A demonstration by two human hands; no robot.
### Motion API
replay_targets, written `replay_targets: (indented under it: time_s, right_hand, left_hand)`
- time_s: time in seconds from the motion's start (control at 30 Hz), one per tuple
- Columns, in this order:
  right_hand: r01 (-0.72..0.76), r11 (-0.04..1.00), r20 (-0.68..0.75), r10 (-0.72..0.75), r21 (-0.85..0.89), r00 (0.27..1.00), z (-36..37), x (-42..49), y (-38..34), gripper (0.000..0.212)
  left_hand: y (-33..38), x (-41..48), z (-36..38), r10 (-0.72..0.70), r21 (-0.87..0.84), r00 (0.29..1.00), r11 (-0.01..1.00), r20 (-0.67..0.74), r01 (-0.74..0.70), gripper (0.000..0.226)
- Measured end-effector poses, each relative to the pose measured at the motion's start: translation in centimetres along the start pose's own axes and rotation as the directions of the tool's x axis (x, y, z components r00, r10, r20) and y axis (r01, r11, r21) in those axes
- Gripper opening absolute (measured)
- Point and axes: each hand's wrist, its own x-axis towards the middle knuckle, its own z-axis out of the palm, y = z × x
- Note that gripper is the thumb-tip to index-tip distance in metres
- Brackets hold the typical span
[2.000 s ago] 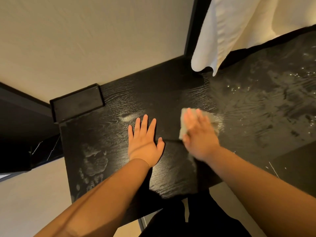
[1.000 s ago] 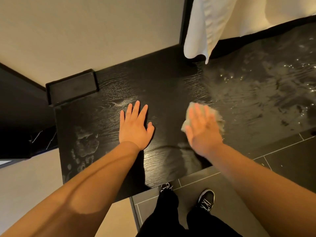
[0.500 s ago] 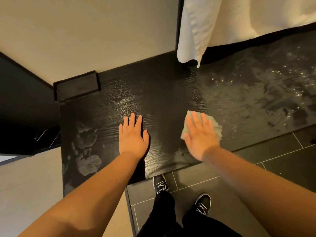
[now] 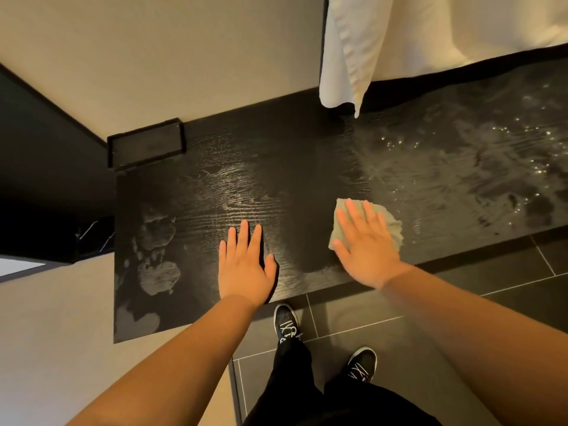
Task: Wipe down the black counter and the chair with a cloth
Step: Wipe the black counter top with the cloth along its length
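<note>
- while my right hand [image 4: 365, 244] presses the cloth [image 4: 392, 224], fingers straight, near the front edge of the counter [image 4: 292, 167], i'd hold pressure even.
- left hand [image 4: 246, 265], fingers flat, braces beside it.
- smears [image 4: 156, 250] at the left end need overlapping strokes.

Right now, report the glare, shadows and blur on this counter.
Head view: glare streaks the black counter beyond the left hand; droplets sparkle at far right; a dark shadow hugs that hand's thumb side; the right hand on the cloth looks sharp.
</note>
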Motion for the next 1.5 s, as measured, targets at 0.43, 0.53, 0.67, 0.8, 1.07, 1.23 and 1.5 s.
replay_targets:
  time_s: [0.43,0.53,0.67,0.8,1.07,1.23,1.5]
  right_hand:
    - [0.186,0.980,-0.021,-0.188,-0.075,0.982,1.6,-2.8,1.6,0.066]
    - [0.051,0.997,-0.017,-0.052,-0.061,0.999,0.8,-2.9,1.9,0.070]
    - [0.065,0.997,0.021,-0.067,0.049,0.998,1.7,-3.7,-4.2,0.075]
    - [0.300,0.954,0.025,-0.301,0.016,0.953,2.9,-4.6,-5.1,0.069]
    - [-0.038,0.998,-0.066,0.035,-0.041,0.997,-0.6,-3.1,8.2,0.070]
    - [-0.073,0.997,-0.057,0.072,-0.014,0.996,-0.4,-3.3,4.2,0.069]
    - [0.141,0.983,-0.052,-0.148,-0.116,0.988,-0.2,-3.1,10.2,0.067]
  left_hand:
    - [1.0,-0.8,0.0,-0.156,-0.030,0.988,0.987,-0.014,0.155,0.070]
    - [1.5,-0.8,0.1,-0.175,-0.051,0.984,0.983,-0.016,0.174,0.070]
    - [1.8,-0.9,0.3,-0.200,-0.065,0.980,0.978,-0.018,0.199,0.070]
    - [4.2,-1.1,0.5,-0.294,-0.100,0.956,0.951,0.011,0.294,0.076]
    - [7.8,0.7,-0.2,-0.140,-0.066,0.990,0.988,0.009,0.140,0.074]
    - [11.5,1.9,0.4,-0.038,-0.038,0.997,0.998,0.061,0.040,0.076]
    - [11.8,1.8,1.5,-0.077,-0.016,0.996,0.997,-0.047,0.076,0.081]
